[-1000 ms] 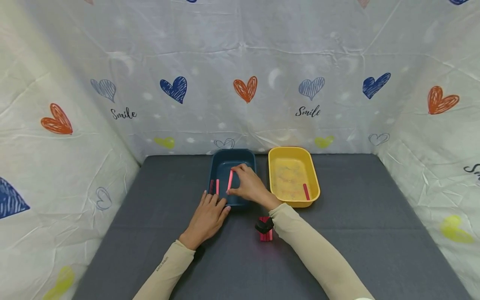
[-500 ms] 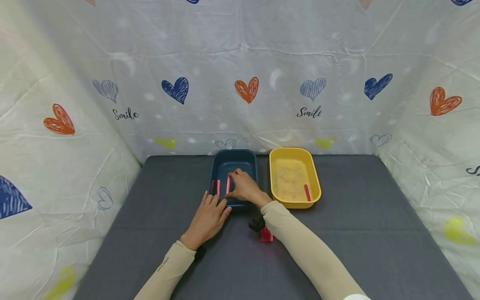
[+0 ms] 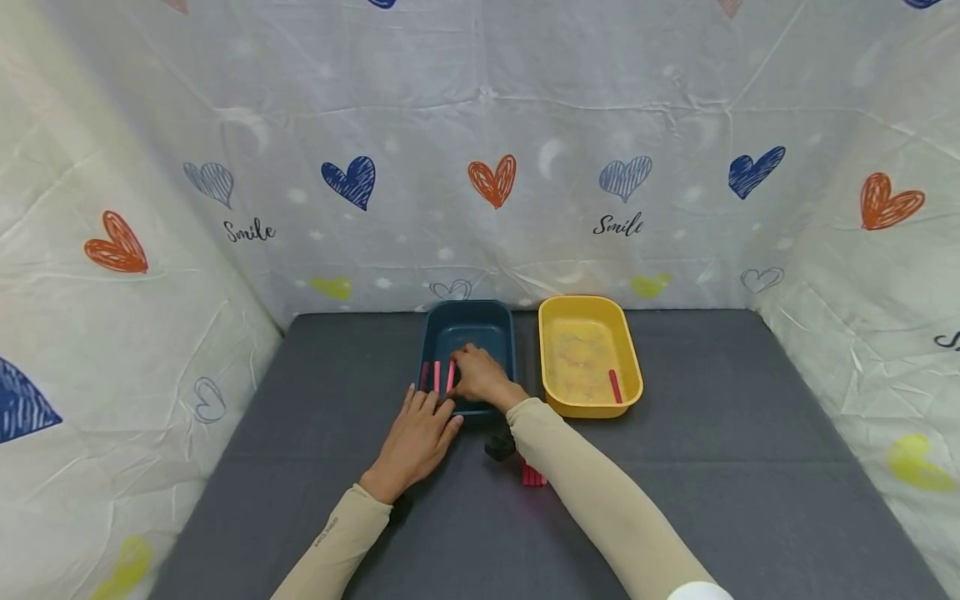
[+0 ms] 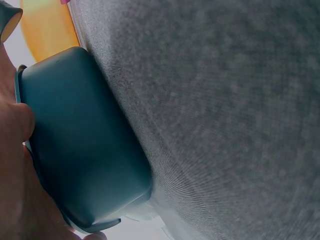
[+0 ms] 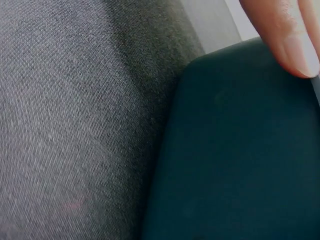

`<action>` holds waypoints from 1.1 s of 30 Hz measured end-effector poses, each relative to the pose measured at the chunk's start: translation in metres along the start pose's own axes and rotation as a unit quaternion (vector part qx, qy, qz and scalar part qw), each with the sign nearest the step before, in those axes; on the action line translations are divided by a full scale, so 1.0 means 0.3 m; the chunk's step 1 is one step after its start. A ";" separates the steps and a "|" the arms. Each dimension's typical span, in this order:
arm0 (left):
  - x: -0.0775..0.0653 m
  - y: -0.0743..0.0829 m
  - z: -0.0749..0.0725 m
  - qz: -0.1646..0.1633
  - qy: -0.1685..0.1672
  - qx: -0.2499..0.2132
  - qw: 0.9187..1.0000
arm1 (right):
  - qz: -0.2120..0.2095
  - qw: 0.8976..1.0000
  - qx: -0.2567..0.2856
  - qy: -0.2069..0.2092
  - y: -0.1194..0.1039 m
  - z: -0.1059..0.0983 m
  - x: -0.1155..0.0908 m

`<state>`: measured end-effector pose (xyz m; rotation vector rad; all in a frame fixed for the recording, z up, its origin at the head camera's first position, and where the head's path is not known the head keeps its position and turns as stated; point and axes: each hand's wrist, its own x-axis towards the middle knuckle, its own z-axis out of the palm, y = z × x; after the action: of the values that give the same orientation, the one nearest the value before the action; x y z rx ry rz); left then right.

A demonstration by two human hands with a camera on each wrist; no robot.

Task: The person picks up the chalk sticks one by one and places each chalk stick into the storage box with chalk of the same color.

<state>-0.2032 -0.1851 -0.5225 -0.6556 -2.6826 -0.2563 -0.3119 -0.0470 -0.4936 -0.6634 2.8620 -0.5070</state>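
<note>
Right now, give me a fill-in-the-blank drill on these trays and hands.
1. The right hand reaches into the ___ tray.
2. The yellow tray holds ___ red stick.
3. The left hand rests on the ___ mat, touching the blue tray's near rim.

Missing: blue; one; grey

In the head view, the right hand (image 3: 480,379) covered part of the pink stick (image 3: 450,375) in the blue tray (image 3: 504,333), so its grip could not be told. The right forearm hid most of the red sticks (image 3: 533,476) on the surface (image 3: 712,467). Both wrist views showed only cut-off fingertips and the tray's wall from very near.
</note>
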 end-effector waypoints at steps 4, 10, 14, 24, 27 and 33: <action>0.005 0.005 0.000 0.004 0.006 -0.001 1.000 | 0.001 1.000 0.005 0.002 0.003 0.007 0.005; 0.011 0.011 0.000 0.007 0.008 0.004 1.000 | -0.003 1.000 0.014 0.000 0.015 0.012 0.004; 0.015 0.012 -0.004 0.003 -0.001 0.005 1.000 | -0.006 1.000 0.026 0.009 0.021 0.000 -0.002; 0.013 0.007 -0.011 0.006 -0.006 0.014 1.000 | -0.039 0.997 0.050 0.046 0.009 -0.035 -0.063; 0.010 0.006 -0.009 0.008 -0.001 0.018 1.000 | -0.054 0.995 0.054 0.059 0.006 -0.040 -0.086; 0.004 0.006 -0.007 0.007 0.004 0.023 1.000 | -0.074 0.992 0.049 0.087 0.000 -0.051 -0.129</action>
<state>-0.2027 -0.1835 -0.5199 -0.6585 -2.6675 -0.1913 -0.2809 -0.0251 -0.4763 -0.8583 2.9367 -0.7577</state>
